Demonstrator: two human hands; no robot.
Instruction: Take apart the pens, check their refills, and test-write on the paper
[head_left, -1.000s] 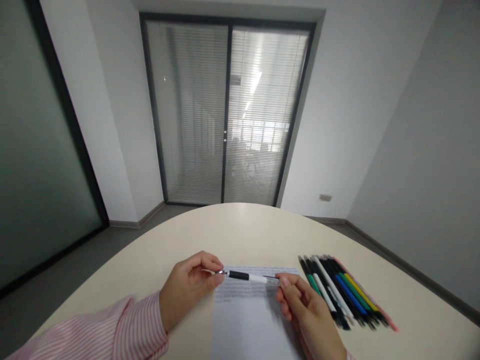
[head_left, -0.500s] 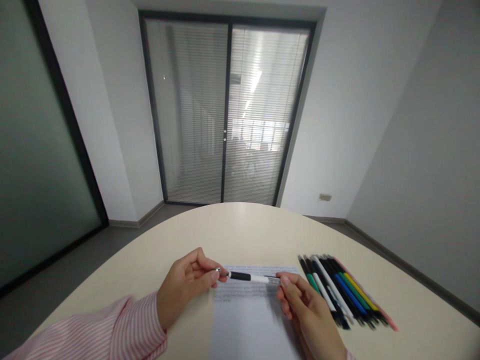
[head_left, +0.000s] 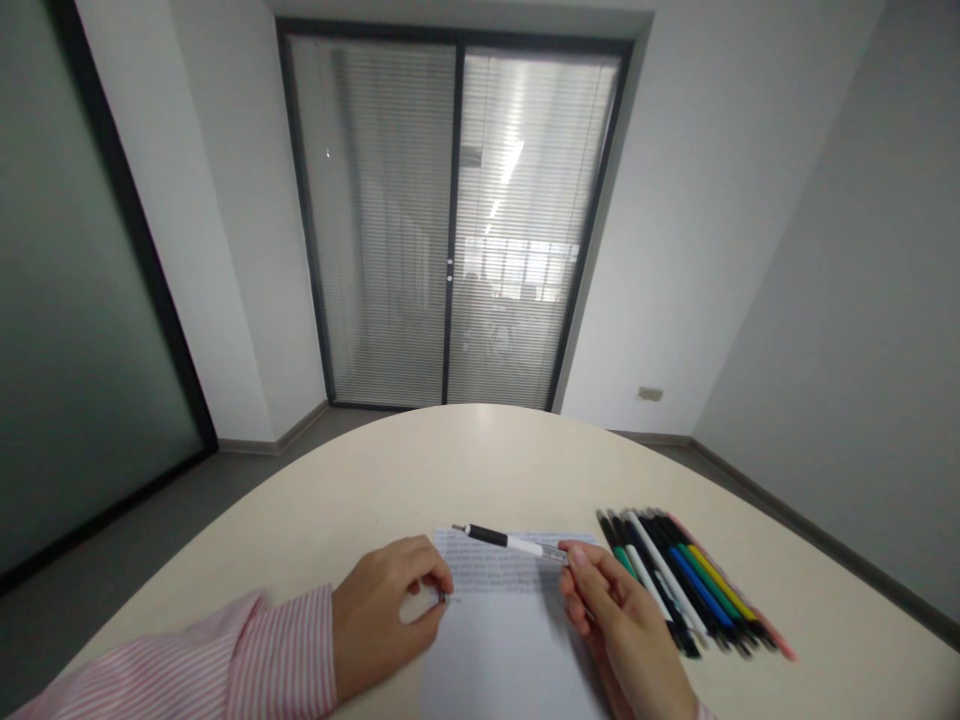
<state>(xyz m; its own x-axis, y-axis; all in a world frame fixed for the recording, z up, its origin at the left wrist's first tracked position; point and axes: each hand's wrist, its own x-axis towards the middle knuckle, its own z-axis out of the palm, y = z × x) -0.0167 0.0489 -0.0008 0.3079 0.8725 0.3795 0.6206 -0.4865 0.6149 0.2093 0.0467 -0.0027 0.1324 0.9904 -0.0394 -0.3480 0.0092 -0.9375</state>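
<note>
My right hand (head_left: 626, 625) is closed on the clear rear end of a pen (head_left: 521, 545) with a black grip and white barrel. The pen is tilted, its thin dark point up to the left above the paper. Lower to the left, my left hand (head_left: 394, 610) is turned palm down, its thumb and fingertips around a small silver pen piece (head_left: 442, 598), mostly hidden. That hand is apart from the pen, over the left edge of a sheet of paper (head_left: 502, 640) with handwritten lines across its top part.
On the right of the round cream table (head_left: 480, 460) lies a row of several pens (head_left: 682, 580) in black, white, green, blue, yellow and pink, close beside my right hand. Beyond the table are a glass door (head_left: 450, 220) with blinds and white walls.
My left hand has moved away from the pen's point and down towards me, turning over with the small silver piece. The pen's point has risen slightly; my right hand has barely moved.
</note>
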